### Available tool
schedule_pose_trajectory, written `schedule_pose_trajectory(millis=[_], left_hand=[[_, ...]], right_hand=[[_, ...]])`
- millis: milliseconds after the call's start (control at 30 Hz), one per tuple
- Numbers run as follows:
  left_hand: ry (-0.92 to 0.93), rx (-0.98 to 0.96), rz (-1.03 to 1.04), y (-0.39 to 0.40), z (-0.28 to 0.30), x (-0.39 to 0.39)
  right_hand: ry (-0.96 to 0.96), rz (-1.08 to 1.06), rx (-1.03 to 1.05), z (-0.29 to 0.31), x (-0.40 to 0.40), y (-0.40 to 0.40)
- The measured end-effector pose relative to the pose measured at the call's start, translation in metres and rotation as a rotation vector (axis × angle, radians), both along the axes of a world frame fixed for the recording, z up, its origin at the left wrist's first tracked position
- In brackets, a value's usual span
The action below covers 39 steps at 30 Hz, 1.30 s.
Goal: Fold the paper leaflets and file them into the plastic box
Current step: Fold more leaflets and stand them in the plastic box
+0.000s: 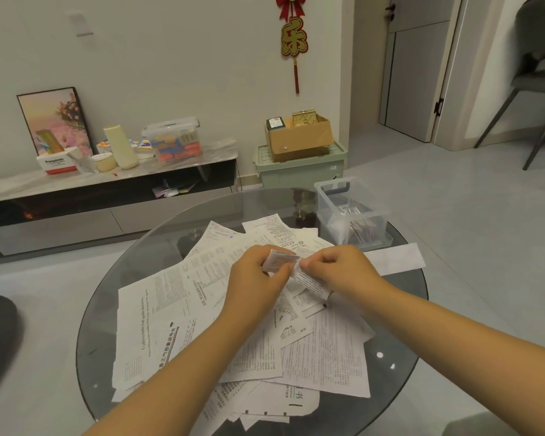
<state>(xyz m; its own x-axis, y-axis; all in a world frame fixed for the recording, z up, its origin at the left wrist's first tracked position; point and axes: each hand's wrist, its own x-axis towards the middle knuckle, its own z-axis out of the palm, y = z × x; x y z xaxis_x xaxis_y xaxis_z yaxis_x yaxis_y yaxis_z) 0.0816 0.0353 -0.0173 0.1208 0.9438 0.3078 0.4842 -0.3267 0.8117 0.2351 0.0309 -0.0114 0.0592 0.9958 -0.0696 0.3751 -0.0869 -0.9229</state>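
Note:
Both hands meet over a heap of printed paper leaflets (202,309) spread on a round glass table (406,357). My left hand (255,275) grips the folded end of a narrow leaflet (280,259). My right hand (337,269) pinches the same leaflet, whose loose strip hangs down to the right of my left hand. A clear plastic box (353,212) stands at the far right of the table, with several folded leaflets standing inside it. A long blank paper strip (397,259) lies beside the box.
Behind the table runs a low TV cabinet (107,196) carrying a lidded plastic box, a cream vase and small boxes. A green storage bin (296,171) with a cardboard box on top stands by the wall. A grey chair (535,89) is at the far right.

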Motion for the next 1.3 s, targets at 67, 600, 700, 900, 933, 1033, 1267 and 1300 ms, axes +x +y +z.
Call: schedule_pose_trajectory(millis=[67, 600, 700, 900, 933, 1033, 1267, 1300], left_hand=[[0.003, 0.035, -0.002, 0.000, 0.000, 0.005], [-0.478, -0.368, 0.046, 0.007, 0.005, 0.018], [-0.474, -0.329, 0.101, 0.003, 0.009, 0.019], [-0.171, -0.157, -0.026, 0.001, 0.006, 0.019], [-0.129, -0.132, -0.036, 0.001, 0.005, 0.018], [-0.047, -0.044, -0.029, 0.000, 0.006, 0.019], [-0.110, -0.077, 0.032, 0.004, 0.009, 0.019], [-0.153, -0.102, 0.038, 0.005, 0.010, 0.019]], right_hand=[[0.067, -0.024, -0.039, -0.002, 0.005, -0.001], [0.142, 0.044, 0.052, 0.005, 0.012, -0.009], [0.127, -0.002, 0.091, 0.004, 0.009, -0.007], [0.060, -0.080, 0.225, 0.006, 0.008, -0.008], [0.029, -0.077, 0.258, 0.006, 0.007, -0.008], [-0.060, -0.072, 0.339, 0.003, 0.005, -0.008], [-0.162, -0.042, 0.341, 0.002, 0.008, -0.006], [-0.175, 0.001, 0.297, 0.004, 0.011, -0.005]])
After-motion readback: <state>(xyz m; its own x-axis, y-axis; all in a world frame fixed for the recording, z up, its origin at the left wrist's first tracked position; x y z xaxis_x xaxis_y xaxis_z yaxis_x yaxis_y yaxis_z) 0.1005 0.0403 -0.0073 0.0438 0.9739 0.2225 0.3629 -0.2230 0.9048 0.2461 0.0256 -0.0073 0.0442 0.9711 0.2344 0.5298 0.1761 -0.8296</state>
